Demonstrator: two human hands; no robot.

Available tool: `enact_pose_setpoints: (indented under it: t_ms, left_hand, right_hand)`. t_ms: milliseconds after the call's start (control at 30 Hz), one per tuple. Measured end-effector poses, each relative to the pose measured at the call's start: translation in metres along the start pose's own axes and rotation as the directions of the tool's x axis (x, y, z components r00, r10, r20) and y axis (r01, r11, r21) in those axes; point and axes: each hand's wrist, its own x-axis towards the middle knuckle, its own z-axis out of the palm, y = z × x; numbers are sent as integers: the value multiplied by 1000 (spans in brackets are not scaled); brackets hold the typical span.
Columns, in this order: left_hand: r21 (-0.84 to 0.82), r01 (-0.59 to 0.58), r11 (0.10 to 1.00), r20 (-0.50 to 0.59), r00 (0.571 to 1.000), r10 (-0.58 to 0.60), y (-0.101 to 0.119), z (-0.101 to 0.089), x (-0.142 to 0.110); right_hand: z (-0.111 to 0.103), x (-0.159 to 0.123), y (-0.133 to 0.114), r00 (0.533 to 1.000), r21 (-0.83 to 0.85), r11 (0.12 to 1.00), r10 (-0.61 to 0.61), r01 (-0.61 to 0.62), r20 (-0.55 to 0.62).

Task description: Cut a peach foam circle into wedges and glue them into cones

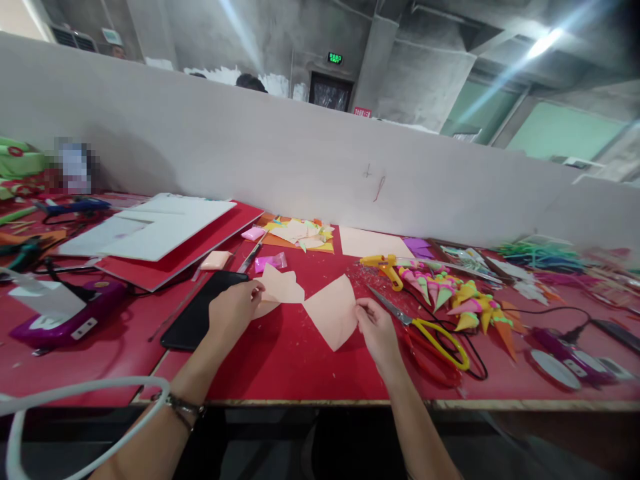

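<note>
Over table (320, 377), right hand (376, 330) pinches paper (333, 313); left hand (234, 307) curled by cutout (284, 288), hold unclear.

A roughly fan-shaped peach paper (334, 313) is showing its uncreased face over the red tabletop (300, 373); just left, a notch-edged peach piece (284, 287) is resting, apparently overlapping a partly hidden second sheet (265, 308).

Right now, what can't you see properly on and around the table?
In the head view:
Black pad: partly hidden by the left hand.
Whether its fingers grip the notched paper: too small to tell.
White loop: cut off by the left edge.
Far-left thing: blurred into squares.
Red sign's words: too small.
</note>
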Motion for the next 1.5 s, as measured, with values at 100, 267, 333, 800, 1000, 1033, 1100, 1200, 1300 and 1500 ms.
enact_pose_setpoints:
  t_ms: [100,267,333,800,1000,1033,1100,1200,1300,1500]
  left_hand:
    - [109,-102,989,-43,993,108,2,3,-2]
    - [124,-394,911,-189,891,412,9,7,-7]
    - [66,-581,812,-173,794,582,18,6,-12]
    - [207,-844,495,-154,471,868,41,1,-29]
    - [210,-854,476,-59,475,878,45,6,-31]
    - [232,-848,476,-39,481,876,46,8,-33]
    - [263,-842,471,13,492,871,48,11,-38]
    - [272,-821,503,130,549,826,53,14,-49]
    - [287,-721,631,211,690,692,62,14,-64]
    - [290,-584,758,273,810,520,80,5,-78]
  right_hand:
    - [0,1,3,1000,-15,1000,-10,10,15]
    - [2,1,4,997,-80,995,-48,52,55]
    - [3,0,4,995,-110,991,-69,78,76]
    - [15,-5,-7,936,-192,938,-235,289,263]
    - [9,-12,-17,928,-196,925,-275,327,250]
    - [7,-15,-20,913,-219,909,-285,354,293]
    - [4,-21,-27,868,-306,847,-302,434,395]
    - [0,-34,-35,809,-467,701,-278,540,518]
    - [-1,-51,-34,742,-484,653,-185,583,644]
    - [5,-65,-22,777,-586,605,-87,538,624]
